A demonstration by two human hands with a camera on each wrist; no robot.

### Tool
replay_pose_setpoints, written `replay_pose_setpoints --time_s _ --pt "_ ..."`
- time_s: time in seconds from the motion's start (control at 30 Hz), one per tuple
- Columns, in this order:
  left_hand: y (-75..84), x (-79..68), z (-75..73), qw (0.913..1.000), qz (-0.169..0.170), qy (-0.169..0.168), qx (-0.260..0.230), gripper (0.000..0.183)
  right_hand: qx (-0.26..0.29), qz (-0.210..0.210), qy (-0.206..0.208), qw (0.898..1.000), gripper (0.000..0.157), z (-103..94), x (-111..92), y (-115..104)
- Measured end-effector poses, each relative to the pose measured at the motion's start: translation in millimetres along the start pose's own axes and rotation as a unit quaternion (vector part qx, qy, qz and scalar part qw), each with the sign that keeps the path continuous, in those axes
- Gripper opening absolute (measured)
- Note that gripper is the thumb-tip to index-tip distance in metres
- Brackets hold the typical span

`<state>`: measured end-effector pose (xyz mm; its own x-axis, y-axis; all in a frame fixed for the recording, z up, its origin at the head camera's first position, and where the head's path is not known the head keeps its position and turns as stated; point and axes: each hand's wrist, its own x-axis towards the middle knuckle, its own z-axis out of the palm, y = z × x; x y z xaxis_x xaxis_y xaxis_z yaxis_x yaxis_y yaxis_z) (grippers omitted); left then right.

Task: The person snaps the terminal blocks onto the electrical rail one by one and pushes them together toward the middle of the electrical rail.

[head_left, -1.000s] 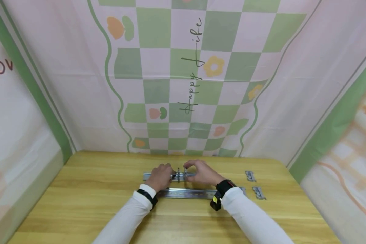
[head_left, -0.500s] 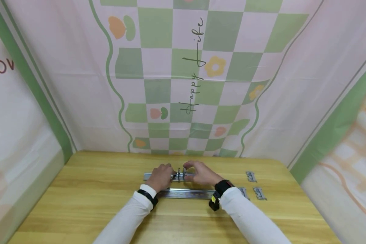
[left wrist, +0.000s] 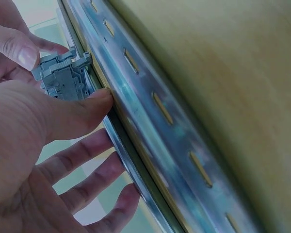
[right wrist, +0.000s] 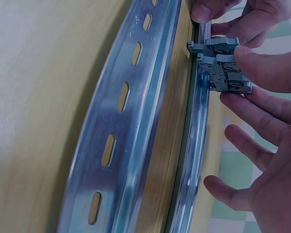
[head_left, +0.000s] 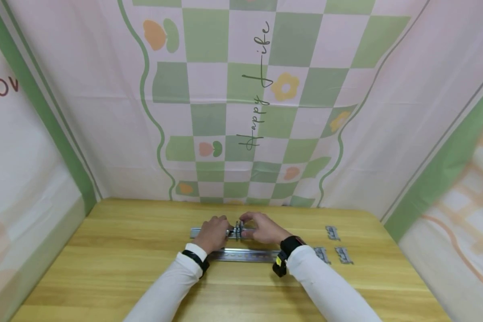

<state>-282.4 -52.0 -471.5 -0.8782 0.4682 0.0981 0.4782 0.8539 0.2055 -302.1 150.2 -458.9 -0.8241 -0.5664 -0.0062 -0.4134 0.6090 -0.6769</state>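
Observation:
My left hand point(head_left: 213, 235) grips the rear slotted metal DIN rail point(head_left: 195, 233), thumb on its near side and fingers on its far side. On that rail a grey terminal block point(right wrist: 214, 47) stands upright beside this hand. With thumb and fingertips, my right hand point(head_left: 265, 229) pinches a second grey terminal block point(right wrist: 228, 75), also upright at the rail. The two blocks stand face to face, close together; whether they touch fully I cannot tell. In the right wrist view, the right hand's lower fingers are spread apart.
A second slotted DIN rail point(head_left: 247, 255) lies parallel in front, nearer to me, partly under the wrists. At the right on the wooden table point(head_left: 104, 268) lie loose terminal blocks point(head_left: 332, 232), flat and apart. A patterned curtain point(head_left: 209, 120) hangs behind the table.
The right hand has moved slightly left with its terminal block, and the gap to the other block has narrowed. The left hand has stayed in place on the rail.

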Motion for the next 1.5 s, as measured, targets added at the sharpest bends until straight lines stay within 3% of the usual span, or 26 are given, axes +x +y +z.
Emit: replay_pose_setpoints --time_s 0.83,1.23,1.5 --pt "-0.8 0.5 -0.2 1.0000 0.006 -0.003 -0.003 0.024 -0.017 0.006 -0.032 0.999 0.046 -1.3 7 -4" --pt "-0.4 1.2 0.0 1.0000 0.001 -0.005 0.002 0.022 -0.141 -0.003 -0.006 0.990 0.044 2.4 6 -8" --pt "-0.1 -0.5 -0.5 1.0000 0.003 0.009 0.003 0.022 -0.152 -0.003 0.026 0.988 0.044 9.2 4 -12"
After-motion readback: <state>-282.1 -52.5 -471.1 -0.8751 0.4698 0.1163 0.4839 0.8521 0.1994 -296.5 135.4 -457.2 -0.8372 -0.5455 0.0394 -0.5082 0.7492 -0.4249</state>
